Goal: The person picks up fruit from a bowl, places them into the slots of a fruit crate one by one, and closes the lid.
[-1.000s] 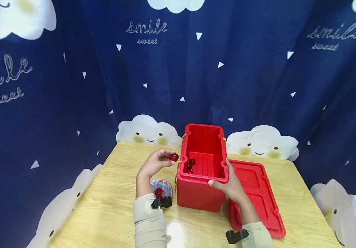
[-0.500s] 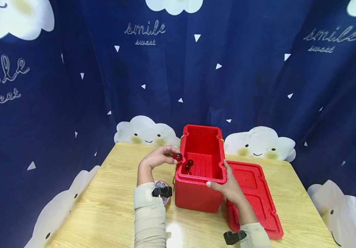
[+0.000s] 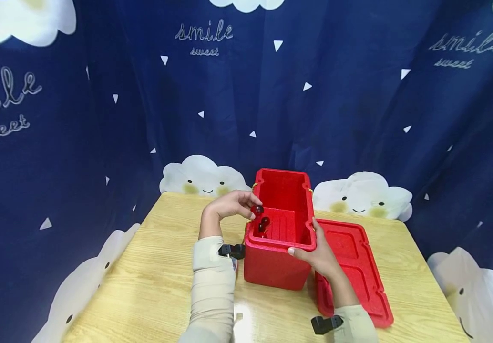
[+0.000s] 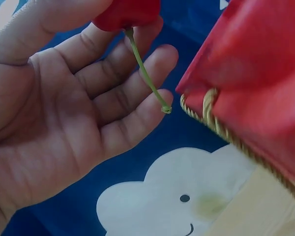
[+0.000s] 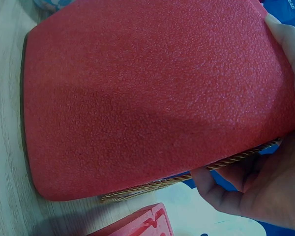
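Note:
A dark red cherry (image 3: 257,209) with a thin green stem (image 4: 146,77) is pinched between thumb and fingers of my left hand (image 3: 232,205), over the left rim of a red box (image 3: 278,267). The left wrist view shows the hand's other fingers spread below the fruit. Inside the box, several cherries (image 3: 264,222) lie in the near left corner. My right hand (image 3: 321,252) grips the box at its near right corner, thumb on the front rim and fingers along the side, by a gold cord (image 5: 236,158).
A red lid (image 3: 354,267) lies on the wooden table (image 3: 152,281) right of the box. Left of the box, a patterned dish (image 3: 235,263) is mostly hidden by my left forearm. A dark blue curtain (image 3: 246,95) with cloud prints hangs behind.
My left hand has moved right with the cherry, from beside the box to over its left rim. The left sleeve now covers most of the dish. My right hand stays on the box.

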Demonstrator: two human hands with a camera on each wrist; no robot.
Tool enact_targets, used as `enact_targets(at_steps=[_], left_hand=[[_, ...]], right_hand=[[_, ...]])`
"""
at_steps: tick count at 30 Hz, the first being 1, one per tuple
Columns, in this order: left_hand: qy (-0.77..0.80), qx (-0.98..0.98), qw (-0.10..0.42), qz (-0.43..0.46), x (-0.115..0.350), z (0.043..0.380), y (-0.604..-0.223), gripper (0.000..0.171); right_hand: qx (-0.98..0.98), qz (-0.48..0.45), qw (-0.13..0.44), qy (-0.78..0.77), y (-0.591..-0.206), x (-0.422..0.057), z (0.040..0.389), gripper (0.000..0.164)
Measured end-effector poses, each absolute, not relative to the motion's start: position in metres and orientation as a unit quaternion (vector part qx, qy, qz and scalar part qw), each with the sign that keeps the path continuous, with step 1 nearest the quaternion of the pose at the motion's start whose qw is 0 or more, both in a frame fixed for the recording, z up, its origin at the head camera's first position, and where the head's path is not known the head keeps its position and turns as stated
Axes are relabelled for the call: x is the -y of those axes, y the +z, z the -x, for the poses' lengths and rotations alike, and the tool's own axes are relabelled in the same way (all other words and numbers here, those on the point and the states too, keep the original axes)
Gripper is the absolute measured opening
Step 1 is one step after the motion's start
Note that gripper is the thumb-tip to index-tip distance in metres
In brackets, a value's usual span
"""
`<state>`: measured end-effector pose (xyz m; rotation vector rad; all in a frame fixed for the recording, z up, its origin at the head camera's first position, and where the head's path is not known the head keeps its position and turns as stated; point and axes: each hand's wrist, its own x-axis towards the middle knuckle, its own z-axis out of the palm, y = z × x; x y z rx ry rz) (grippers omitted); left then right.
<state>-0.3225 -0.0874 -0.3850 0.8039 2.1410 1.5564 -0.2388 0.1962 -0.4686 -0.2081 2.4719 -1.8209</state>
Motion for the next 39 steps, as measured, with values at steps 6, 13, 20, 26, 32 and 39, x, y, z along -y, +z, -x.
enact_targets(at_steps=[6, 13, 20, 26, 32, 39], left_hand=[[0.525, -0.773, 0.217, -0.283, 0.07, 0.331, -0.379, 0.036], [0.528, -0.752, 0.27, -0.287, 0.051, 0.348, -0.375, 0.036], [0.524, -0.744, 0.302, -0.283, 0.041, 0.355, -0.368, 0.036], [0.531, -0.727, 0.341, -0.272, 0.029, 0.365, -0.353, 0.035], [0.52, -0.725, 0.384, -0.239, 0.023, 0.375, -0.347, 0.031], [0.519, -0.724, 0.402, -0.211, 0.019, 0.377, -0.354, 0.029]], right_hand=[[-0.804, 0.065, 0.042, -0.589, -0.467, -0.195, 0.237, 0.112], [-0.8, 0.063, 0.04, -0.595, -0.467, -0.196, 0.24, 0.111], [-0.797, 0.063, 0.039, -0.6, -0.47, -0.196, 0.238, 0.112], [-0.799, 0.063, 0.043, -0.597, -0.461, -0.195, 0.238, 0.112], [-0.788, 0.059, 0.058, -0.611, -0.44, -0.192, 0.23, 0.111], [-0.792, 0.053, 0.059, -0.605, -0.446, -0.192, 0.229, 0.111]])
